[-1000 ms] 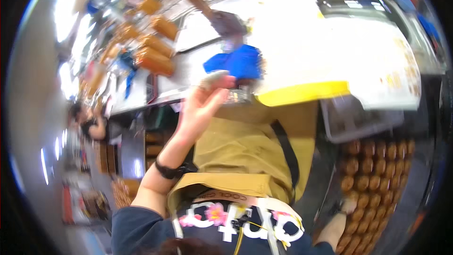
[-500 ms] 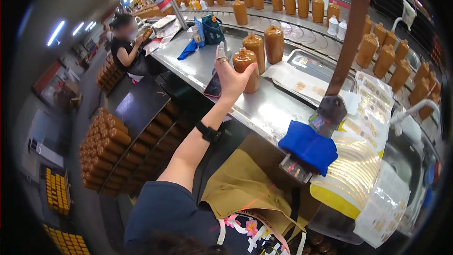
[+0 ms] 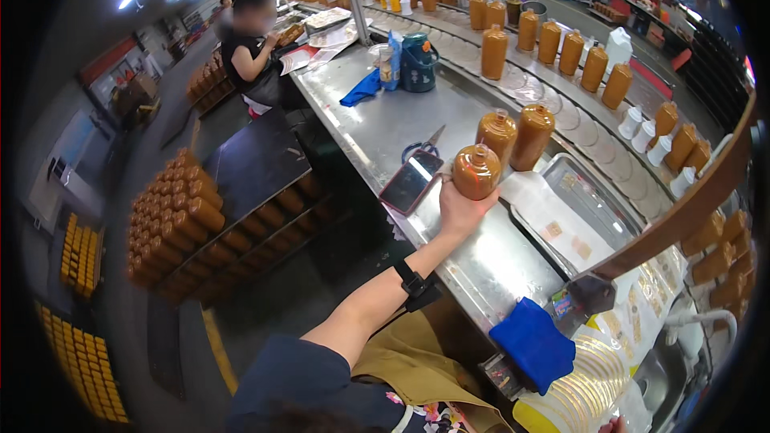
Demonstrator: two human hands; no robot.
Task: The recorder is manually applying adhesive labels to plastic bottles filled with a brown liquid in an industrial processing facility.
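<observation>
My left hand [image 3: 464, 210] is wrapped round the lower part of a glossy brown bottle [image 3: 476, 170], which tilts a little toward me. Just behind it, two more brown bottles [image 3: 533, 136] stand upright on the metal worktable [image 3: 449, 269]. Left of this hand lie a dark phone [image 3: 411, 182] and a pair of scissors [image 3: 425, 144]. Only some fingertips of my right hand [image 3: 616, 425] show at the bottom edge, beside sheets of gold-patterned decals [image 3: 589, 369]; whatever they touch is out of sight.
Right of the bottles sits a metal tray [image 3: 589, 200] with white paper. A blue cloth [image 3: 533, 345] hangs at the table's near edge, by a brown upright bar [image 3: 674, 224]. A conveyor [image 3: 561, 116] carries more bottles. Crates of bottles [image 3: 172, 216] and a seated co-worker [image 3: 249, 56] are at left.
My left hand, spread beside the front bottle before, has closed round it and tipped it. The view has swung left, and fingertips of my right hand have come in at the bottom.
</observation>
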